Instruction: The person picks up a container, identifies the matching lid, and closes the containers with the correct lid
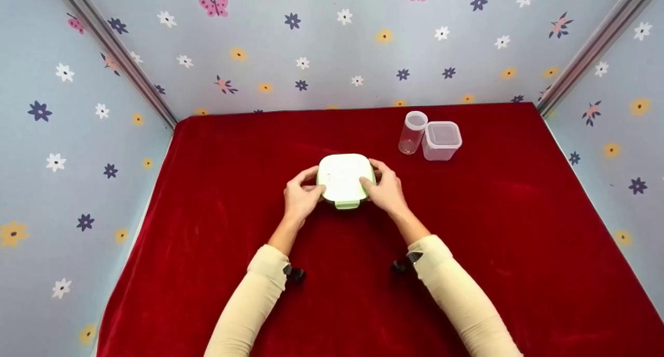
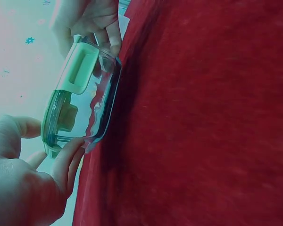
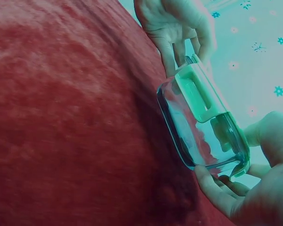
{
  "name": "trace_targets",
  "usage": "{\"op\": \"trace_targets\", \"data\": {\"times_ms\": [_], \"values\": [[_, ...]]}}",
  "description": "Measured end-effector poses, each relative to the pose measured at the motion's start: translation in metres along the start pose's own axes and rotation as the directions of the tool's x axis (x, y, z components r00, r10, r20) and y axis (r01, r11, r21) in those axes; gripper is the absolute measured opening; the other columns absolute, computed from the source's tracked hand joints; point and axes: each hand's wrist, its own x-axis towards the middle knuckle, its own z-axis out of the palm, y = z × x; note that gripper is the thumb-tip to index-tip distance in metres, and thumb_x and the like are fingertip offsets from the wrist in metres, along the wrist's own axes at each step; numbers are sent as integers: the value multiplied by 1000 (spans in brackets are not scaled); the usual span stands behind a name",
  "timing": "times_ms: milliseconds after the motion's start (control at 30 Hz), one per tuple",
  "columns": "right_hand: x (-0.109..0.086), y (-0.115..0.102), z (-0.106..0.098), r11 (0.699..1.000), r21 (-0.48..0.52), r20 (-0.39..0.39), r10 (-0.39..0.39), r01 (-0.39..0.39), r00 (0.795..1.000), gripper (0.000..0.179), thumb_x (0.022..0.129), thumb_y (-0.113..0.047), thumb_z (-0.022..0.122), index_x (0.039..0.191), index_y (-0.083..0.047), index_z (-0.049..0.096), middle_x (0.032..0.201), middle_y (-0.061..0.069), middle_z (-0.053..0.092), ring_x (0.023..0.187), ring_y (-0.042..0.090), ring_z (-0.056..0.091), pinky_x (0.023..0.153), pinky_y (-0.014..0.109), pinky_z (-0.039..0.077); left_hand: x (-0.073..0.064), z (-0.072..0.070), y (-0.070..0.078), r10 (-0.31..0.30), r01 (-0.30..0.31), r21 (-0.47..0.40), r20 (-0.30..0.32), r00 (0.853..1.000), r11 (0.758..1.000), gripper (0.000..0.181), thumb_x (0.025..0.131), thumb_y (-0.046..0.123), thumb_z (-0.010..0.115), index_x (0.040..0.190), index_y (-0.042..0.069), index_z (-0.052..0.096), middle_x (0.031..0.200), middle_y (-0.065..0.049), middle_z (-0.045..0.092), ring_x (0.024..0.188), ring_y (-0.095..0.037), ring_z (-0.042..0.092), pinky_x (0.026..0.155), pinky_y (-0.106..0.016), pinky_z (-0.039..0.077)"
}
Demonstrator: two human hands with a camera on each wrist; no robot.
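Observation:
A clear glass food container point(image 2: 100, 101) with a pale green lid point(image 1: 342, 176) is held between both hands, close over the red cloth. My left hand point(image 1: 302, 195) grips its left side, thumb at the lid's edge and fingers along the glass wall. On the opposite side my right hand point(image 1: 388, 190) holds it likewise, with its thumb on top of the lid. The front clip point(image 3: 194, 94) lies down along the container's front wall. In the right wrist view, a side clip point(image 3: 240, 170) angles outward by the right fingers.
A tall clear jar with a lid point(image 1: 412, 134) and a squarish lidded plastic box point(image 1: 442, 141) stand side by side at the back right. Red cloth point(image 1: 233, 232) covers the table. Flower-patterned walls point(image 1: 321, 45) enclose the back and both sides.

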Motion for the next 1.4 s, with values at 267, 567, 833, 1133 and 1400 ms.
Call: {"op": "trace_targets", "data": {"times_ms": [267, 567, 833, 1133, 1400], "values": [[15, -11, -16, 1000, -11, -35, 1, -2, 999, 63, 106, -12, 74, 166, -8, 55, 148, 27, 71, 89, 21, 71, 60, 21, 62, 14, 19, 13, 33, -32, 15, -37, 999, 999, 53, 92, -2, 77, 143, 13, 78, 145, -15, 76, 95, -15, 79, 76, -27, 70], [54, 4, -29, 998, 67, -136, 26, -17, 990, 62, 103, -18, 78, 163, -13, 61, 151, 18, 74, 117, 28, 76, 74, 28, 69, 35, 50, 21, 107, -100, 60, -117, 987, 993, 45, 94, 4, 84, 138, 14, 82, 139, -12, 82, 103, -25, 84, 76, -19, 61], [87, 16, -30, 998, -39, -242, 38, -49, 969, 57, 104, -17, 75, 161, -18, 64, 153, 14, 74, 152, 34, 62, 129, 46, 48, 54, 68, 20, 160, -149, 95, -121, 980, 984, 43, 98, 8, 82, 140, 16, 81, 143, -13, 80, 108, -30, 84, 81, -24, 64], [69, -15, -26, 993, -100, -284, 25, -56, 958, 51, 111, -20, 69, 162, -18, 63, 159, 11, 70, 156, 31, 60, 132, 52, 45, 121, 82, -44, 169, -157, 101, -131, 977, 983, 40, 96, 20, 87, 134, 32, 84, 139, 2, 83, 105, -11, 83, 86, -25, 68], [84, 7, -20, 990, -108, -300, 51, -87, 953, 46, 107, -22, 72, 153, -25, 72, 159, 5, 71, 155, 34, 61, 131, 56, 44, 126, 81, -55, 124, -108, 161, -94, 988, 981, 43, 99, 22, 84, 140, 32, 81, 145, -1, 80, 107, -14, 83, 92, -28, 67]]}}
